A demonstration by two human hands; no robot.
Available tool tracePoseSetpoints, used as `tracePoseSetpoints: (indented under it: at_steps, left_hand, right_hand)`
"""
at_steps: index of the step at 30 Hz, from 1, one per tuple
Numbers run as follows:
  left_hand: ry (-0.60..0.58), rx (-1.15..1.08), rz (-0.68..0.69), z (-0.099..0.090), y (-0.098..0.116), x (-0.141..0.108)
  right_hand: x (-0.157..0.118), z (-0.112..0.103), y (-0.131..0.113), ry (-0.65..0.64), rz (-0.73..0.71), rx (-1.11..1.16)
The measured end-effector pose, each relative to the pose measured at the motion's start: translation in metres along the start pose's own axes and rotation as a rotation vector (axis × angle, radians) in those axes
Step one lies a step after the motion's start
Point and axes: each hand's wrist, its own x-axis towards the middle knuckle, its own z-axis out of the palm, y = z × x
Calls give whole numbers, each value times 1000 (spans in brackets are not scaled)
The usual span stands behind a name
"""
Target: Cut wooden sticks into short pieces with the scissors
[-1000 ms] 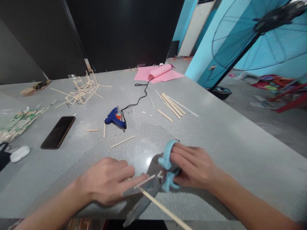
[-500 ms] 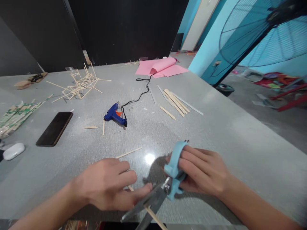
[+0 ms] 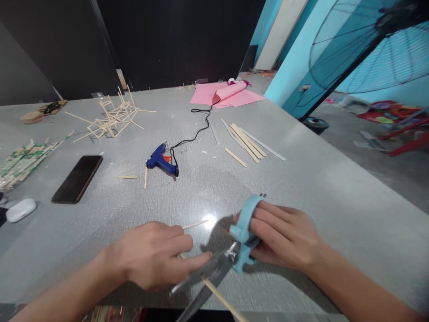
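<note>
My right hand grips a pair of scissors by the light blue handles. Its blades point toward the table's near edge and are partly apart. Between the blades lies a thin wooden stick, which slants out past the near edge. My left hand is closed, palm down, with its fingers around the stick's other part and a fingertip close to the blades. Much of that grip is hidden beneath the hand. Just beyond its knuckles a second wooden stick shows; whether the hand touches it I cannot tell.
Ahead lies a blue glue gun with a black cord. A phone, a white case and wrapped chopsticks are at left. Behind stands a stick framework. Loose sticks and pink paper are at right.
The second stick beyond my left hand has shifted right and nearer to me. The stick between the blades reaches slightly farther right. Both hands keep nearly the same place.
</note>
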Motion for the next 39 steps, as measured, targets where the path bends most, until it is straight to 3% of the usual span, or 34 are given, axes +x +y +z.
tracePoseSetpoints:
  at_steps: [3, 10, 14, 20, 29, 39]
  left_hand:
    - [-66, -80, -19, 9, -6, -5]
    - [66, -146, -59, 28, -18, -10]
    - [122, -84, -13, 26, -18, -11]
    - [21, -10, -3, 19, -13, -10]
    - [31, 7, 55, 6, -8, -4]
    - [119, 15, 61, 16, -6, -5]
  right_hand:
    - [2, 0, 3, -40, 5, 8]
    - [10, 6, 3, -92, 82, 58]
    - [12, 8, 1, -75, 78, 53]
    - [12, 4, -1, -15, 16, -36]
    - [7, 3, -4, 20, -18, -55]
    - [8, 1, -5, 56, -31, -74]
